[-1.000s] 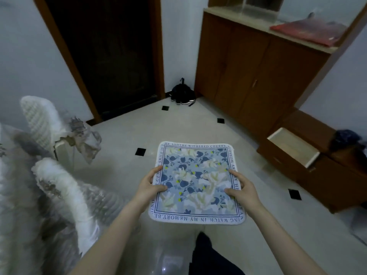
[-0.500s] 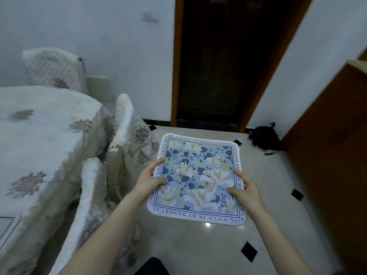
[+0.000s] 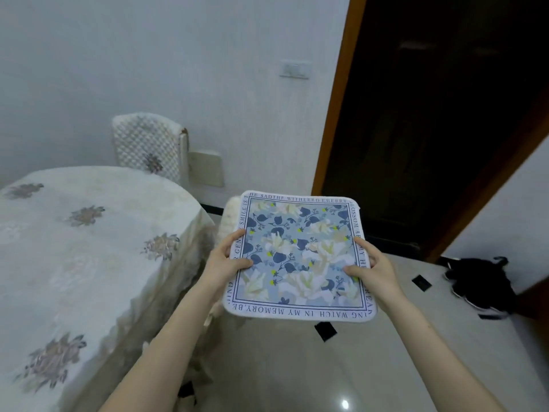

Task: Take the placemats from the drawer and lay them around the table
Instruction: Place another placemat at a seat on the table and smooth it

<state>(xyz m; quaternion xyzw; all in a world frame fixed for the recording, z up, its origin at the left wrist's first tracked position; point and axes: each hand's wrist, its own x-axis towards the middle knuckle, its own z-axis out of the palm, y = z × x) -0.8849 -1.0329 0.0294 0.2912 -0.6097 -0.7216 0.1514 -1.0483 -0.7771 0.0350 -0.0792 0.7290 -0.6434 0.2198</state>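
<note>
White wall behind; round table [image 3: 89, 263] under lacy floral cloth at left, one quilted chair [image 3: 148, 150] behind. Left hand [image 3: 224, 263] and right hand [image 3: 371, 269] pinch one square floral placemat [image 3: 297, 257] midair, glossy tiles below.

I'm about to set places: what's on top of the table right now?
Only the pale flowered tablecloth shows on the table; no placemat lies there. Its near-left part is out of frame. The placemat is in both hands, beside it.

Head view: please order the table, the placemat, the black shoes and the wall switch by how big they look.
1. table, largest
2. placemat, held near the camera, so it looks enlarged
3. black shoes
4. wall switch, smallest and far away
</note>
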